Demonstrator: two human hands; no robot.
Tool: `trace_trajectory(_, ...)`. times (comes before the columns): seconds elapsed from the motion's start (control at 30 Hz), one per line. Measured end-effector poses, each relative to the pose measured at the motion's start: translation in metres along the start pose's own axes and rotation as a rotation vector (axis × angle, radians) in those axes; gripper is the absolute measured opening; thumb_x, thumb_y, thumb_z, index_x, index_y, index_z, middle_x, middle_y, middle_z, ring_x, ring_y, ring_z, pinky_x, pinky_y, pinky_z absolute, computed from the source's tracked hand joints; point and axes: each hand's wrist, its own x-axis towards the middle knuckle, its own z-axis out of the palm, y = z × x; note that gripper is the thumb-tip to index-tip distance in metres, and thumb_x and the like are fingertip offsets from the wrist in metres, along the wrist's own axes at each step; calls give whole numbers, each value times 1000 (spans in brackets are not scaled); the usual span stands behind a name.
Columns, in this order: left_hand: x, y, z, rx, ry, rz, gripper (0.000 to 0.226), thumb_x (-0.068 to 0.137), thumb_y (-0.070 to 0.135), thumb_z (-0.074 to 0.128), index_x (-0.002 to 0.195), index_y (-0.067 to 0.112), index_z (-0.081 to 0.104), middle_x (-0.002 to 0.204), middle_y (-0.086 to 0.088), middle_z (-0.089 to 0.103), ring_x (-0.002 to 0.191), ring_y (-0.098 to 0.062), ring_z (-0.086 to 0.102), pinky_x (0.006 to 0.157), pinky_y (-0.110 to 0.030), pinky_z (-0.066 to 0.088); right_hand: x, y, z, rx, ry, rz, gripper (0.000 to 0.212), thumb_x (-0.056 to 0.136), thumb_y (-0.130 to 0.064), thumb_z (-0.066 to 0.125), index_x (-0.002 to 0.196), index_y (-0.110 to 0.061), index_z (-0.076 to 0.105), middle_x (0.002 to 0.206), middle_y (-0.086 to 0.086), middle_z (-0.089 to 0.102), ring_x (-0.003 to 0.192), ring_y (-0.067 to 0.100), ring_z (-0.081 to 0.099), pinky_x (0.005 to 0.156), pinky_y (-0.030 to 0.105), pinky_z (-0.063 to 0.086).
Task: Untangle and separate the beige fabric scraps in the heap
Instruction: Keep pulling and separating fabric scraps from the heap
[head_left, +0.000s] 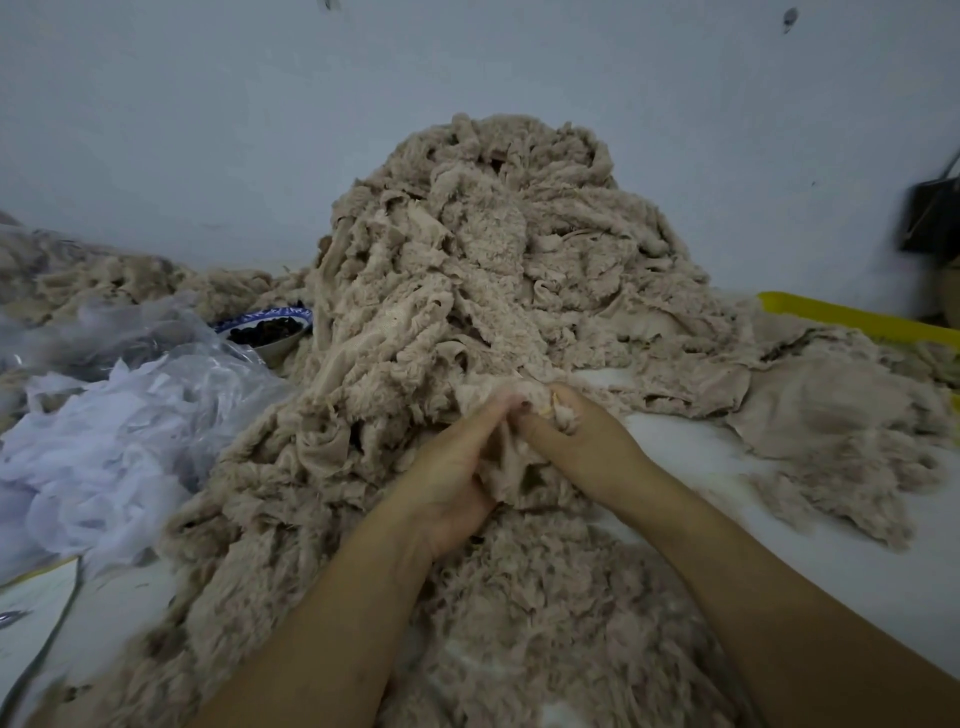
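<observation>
Flanking the left of the beige heap (493, 270) are white scraps (104, 447) and a bowl (267, 330), while at its near foot the left hand (447, 483) and right hand (587, 441) both clutch one bunched scrap (501, 460) running lengthwise toward the heap's peak, with a yellow tray (857, 318) to its right.

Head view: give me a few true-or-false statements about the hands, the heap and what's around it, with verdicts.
1. The left hand and the right hand both grip a beige scrap at the near foot of the heap. True.
2. The blue-rimmed bowl sits to the right of the heap. False: it sits at the heap's left edge, with dark contents in it.
3. A yellow object shows at the right, behind the spread scraps. True.
4. The white fabric pile lies on the right side. False: it lies on the left, beside clear plastic.
</observation>
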Motion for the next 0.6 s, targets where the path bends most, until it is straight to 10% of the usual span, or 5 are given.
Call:
trace_trajectory(0.2,1,2,-1,-99,125,3,48,78,31,69,119,6,70,114,-14,73,102,-26,72,73,-34,63,-4,-1,5,50,-130,80,95,67,-84,60,146,-34,46,143,-10,56,125,11,57,103,40,50)
trace_trajectory(0.4,-2,3,3,-208,31,94,31,92,31,58,99,2,66,78,-8,71,69,-19,71,65,-29,56,-1,-3,-3,476,29,203,17,87,-29,68,98,-19,75,98,10,76,84,21,74,68,32,61)
trace_trajectory(0.47,-1,10,-5,-362,23,190,31,103,26,48,108,2,66,58,2,45,49,-9,45,52,-21,40,0,-5,-20,620,208,289,18,92,-22,62,78,-15,72,71,9,73,57,21,70,48,27,54)
trace_trajectory(0.6,-1,24,-22,-486,108,274,54,106,33,40,55,17,49,58,3,39,50,-10,37,57,-22,33,2,-5,-41,765,339,260,23,97,-25,58,76,-17,64,59,2,63,46,13,62,41,22,48)
